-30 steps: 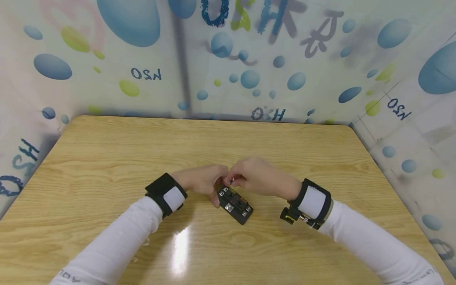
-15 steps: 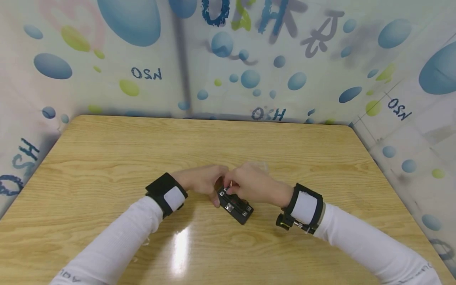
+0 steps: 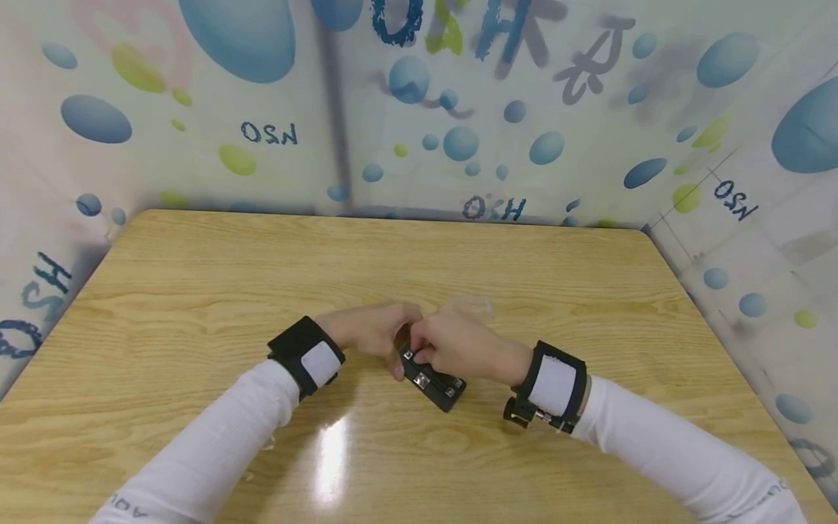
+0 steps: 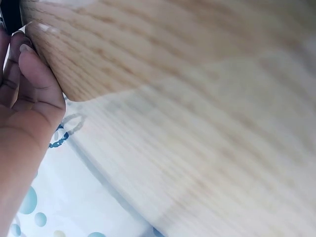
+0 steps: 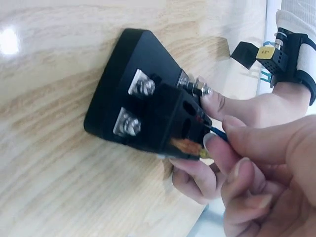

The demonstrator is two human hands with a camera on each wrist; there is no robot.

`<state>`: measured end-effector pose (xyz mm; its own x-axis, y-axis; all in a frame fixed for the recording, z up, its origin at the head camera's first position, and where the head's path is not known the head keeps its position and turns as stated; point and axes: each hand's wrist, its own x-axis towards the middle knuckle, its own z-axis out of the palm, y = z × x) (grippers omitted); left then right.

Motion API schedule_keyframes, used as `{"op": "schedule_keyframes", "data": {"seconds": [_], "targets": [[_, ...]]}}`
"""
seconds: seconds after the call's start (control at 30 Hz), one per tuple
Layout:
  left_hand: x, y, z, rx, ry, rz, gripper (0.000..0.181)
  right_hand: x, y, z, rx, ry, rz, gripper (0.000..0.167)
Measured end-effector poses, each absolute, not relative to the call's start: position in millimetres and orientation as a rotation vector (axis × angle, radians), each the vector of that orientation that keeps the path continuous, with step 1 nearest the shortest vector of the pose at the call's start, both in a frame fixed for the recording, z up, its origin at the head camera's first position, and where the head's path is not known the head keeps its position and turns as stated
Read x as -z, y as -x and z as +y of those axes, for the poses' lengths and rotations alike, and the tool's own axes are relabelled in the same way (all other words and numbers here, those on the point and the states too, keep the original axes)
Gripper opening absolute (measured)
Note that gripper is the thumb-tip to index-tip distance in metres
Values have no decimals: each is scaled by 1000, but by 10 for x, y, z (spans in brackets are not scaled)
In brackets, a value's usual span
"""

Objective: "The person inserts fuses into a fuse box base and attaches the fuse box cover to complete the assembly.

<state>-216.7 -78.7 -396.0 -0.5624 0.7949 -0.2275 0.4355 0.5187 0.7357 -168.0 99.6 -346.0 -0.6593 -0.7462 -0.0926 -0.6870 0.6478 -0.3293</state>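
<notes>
A black block with metal screw terminals (image 3: 432,384) lies on the wooden table, angled, its near end toward the lower right. The left hand (image 3: 376,331) grips its far left end, thumb along the side; in the left wrist view that hand (image 4: 32,94) shows at the left edge against the block's dark corner (image 4: 11,15). The right hand (image 3: 468,346) is over the block's upper part. In the right wrist view, the right hand (image 5: 266,168) pinches a thin dark blue piece (image 5: 217,132) between thumb and index finger, its tip at the raised middle of the block (image 5: 168,116).
A clear, see-through item (image 3: 476,306) lies on the table (image 3: 262,262) just behind the right hand. Small pale scraps (image 3: 268,444) are by the left sleeve. A patterned wall covering (image 3: 288,175) stands behind the table's far edge.
The right hand has moved down and slightly left over the block, uncovering the clear item behind it. The left hand and the block have stayed in place.
</notes>
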Motion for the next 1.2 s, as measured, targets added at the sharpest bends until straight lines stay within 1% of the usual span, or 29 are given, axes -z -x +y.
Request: {"op": "schedule_keyframes", "data": {"seconds": [0.33,0.43,0.83,1.03,1.2], "targets": [[3950,2166,-785,-866,-980,2185,50,3509,1622,963,425,1070,2661,5],[3949,2165,-786,-869,-972,2182,49,3517,1601,956,418,1050,2682,8],[3936,2156,-782,-884,-964,2174,48,3566,1520,898,389,1121,2757,14],[3939,2159,-785,-891,-954,2165,48,3582,1500,872,445,1029,2768,7],[3924,2156,-783,-892,-942,2158,47,3594,1478,874,494,965,2797,9]]}}
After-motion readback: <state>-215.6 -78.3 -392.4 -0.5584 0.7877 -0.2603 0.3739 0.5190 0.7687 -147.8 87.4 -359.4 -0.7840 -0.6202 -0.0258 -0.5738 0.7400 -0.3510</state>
